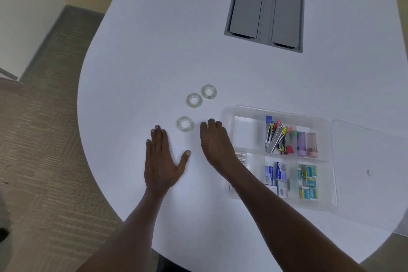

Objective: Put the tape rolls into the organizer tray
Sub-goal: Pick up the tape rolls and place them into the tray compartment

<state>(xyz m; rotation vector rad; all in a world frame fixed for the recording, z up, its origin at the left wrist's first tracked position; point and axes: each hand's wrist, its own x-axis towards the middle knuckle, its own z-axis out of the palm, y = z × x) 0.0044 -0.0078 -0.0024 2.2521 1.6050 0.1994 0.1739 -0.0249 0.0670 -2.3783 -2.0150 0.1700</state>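
Observation:
Three clear tape rolls lie flat on the white table: one (185,124) nearest me, one (194,100) behind it, one (208,91) farthest. My left hand (162,159) rests flat, fingers spread, just left of the nearest roll. My right hand (215,141) lies palm down to the right of that roll, fingers slightly curled, holding nothing. The clear organizer tray (240,110) sits right of my right hand; its near-left top compartment (247,131) looks bare.
The tray's other compartments hold staplers and pens (277,136), small tubes (306,144) and boxes of staples (308,181). A clear lid (371,161) lies to the tray's right. A grey cable hatch (266,7) is set into the far table. Table edge and carpet at left.

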